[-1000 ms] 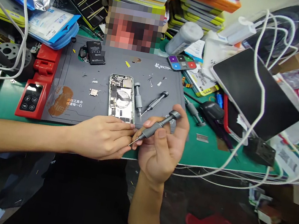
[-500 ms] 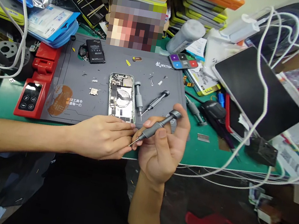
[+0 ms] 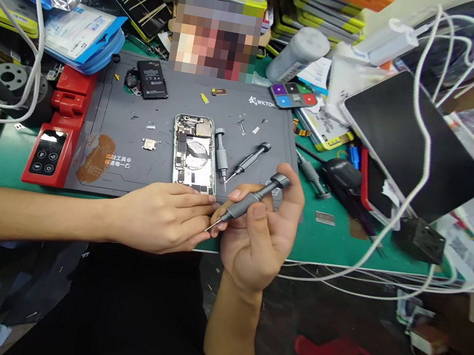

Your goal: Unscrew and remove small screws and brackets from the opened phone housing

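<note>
My right hand [image 3: 256,239] is closed around a grey precision screwdriver [image 3: 244,205], its forefinger by the round cap. The thin blade slants down and left to the fingertips of my left hand [image 3: 168,217]. Those left fingers are pressed together just below the near end of an opened phone [image 3: 197,155]; what they pinch, if anything, is hidden. The phone lies on the grey work mat [image 3: 179,88] with its inner boards showing. Close to its right side lie a second screwdriver [image 3: 221,156] and a third [image 3: 249,161], both slim and grey.
On the mat are a phone battery [image 3: 152,80], a small metal part [image 3: 149,144] and tiny loose pieces. A red device [image 3: 51,151] with buttons borders the left. Rightward lie another screwdriver [image 3: 312,174], a dark tablet-like panel [image 3: 415,157] and white cables [image 3: 424,155]. Boxes are stacked behind.
The view has shifted very slightly. Both hands and the screwdriver keep practically the same pose, with the blade still at the left fingertips.
</note>
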Available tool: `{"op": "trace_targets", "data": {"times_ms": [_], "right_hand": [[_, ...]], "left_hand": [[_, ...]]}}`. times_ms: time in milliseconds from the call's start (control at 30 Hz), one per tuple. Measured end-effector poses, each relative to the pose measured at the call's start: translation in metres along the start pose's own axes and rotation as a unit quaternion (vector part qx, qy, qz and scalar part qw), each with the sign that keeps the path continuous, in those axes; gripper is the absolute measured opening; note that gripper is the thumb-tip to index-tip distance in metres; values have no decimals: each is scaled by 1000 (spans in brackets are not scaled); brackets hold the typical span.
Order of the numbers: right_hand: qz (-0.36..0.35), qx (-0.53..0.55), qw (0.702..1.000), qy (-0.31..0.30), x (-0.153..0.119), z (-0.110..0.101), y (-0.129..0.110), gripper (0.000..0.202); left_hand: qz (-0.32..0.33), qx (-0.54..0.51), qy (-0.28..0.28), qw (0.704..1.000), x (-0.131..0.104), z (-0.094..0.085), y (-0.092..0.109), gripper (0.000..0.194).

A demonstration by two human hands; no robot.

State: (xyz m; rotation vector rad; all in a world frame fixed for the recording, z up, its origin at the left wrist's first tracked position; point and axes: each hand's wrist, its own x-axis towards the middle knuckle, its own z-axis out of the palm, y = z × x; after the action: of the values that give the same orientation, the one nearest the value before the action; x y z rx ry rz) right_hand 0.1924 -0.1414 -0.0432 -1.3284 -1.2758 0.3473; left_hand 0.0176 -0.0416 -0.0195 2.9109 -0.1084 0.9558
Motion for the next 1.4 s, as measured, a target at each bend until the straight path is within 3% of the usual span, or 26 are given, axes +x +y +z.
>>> {"op": "trace_targets", "data": {"times_ms": [233, 433, 567, 1067, 1400], "right_hand": [[3, 43, 999, -3, -2, 2, 0, 55], [96, 186, 977, 42, -3, 9, -11, 48], [106, 213, 970, 54, -3, 10, -12, 47], [36, 133, 990, 9, -2, 5, -4, 53], [41, 109, 993, 11, -1, 5, -4, 52]], "left_hand": [[0, 4, -3, 1000, -1, -1, 0, 36], [1, 10, -9, 1000, -1, -2, 0, 37], [0, 9, -9, 1000, -2, -2, 1, 37], [3, -2, -16, 1000, -3, -1, 0, 36], [3, -1, -14, 1000, -3, 0, 0, 36]]}}
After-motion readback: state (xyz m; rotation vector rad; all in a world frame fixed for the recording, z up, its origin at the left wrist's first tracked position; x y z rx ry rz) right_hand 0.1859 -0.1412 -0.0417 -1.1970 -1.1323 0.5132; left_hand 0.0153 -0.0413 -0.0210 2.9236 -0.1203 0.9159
